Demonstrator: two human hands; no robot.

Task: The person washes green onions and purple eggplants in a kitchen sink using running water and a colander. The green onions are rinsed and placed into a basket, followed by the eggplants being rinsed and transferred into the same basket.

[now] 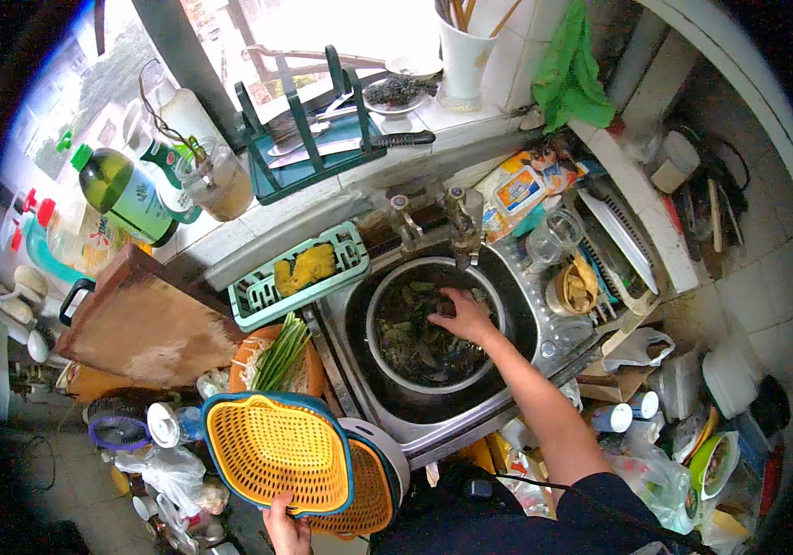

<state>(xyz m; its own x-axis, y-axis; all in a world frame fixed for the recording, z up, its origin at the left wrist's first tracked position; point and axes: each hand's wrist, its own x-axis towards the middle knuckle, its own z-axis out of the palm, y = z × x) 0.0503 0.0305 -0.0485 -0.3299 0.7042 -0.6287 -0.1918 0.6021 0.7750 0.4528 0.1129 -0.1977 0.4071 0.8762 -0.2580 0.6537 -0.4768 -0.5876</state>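
My left hand (285,524) grips the near rim of a yellow plastic colander basket (275,451) nested in a blue-rimmed basin. Beneath it to the right shows another yellow basket (361,492). My right hand (464,318) reaches over a round metal basin (372,333) in the sink (361,409), fingers spread at dark leafy pieces in it; whether the fingertips touch them I cannot tell. Two metal taps (464,222) stand behind the basin. Left of the sink, green stalks (284,354) lie in an orange bowl (240,350).
A wooden board (153,326) and a pale green rack (250,316) with a yellow sponge (309,269) are left of the sink. A knife (368,143) lies in a rack on the sill. A glass jar (554,237) and a container (572,291) stand at the right.
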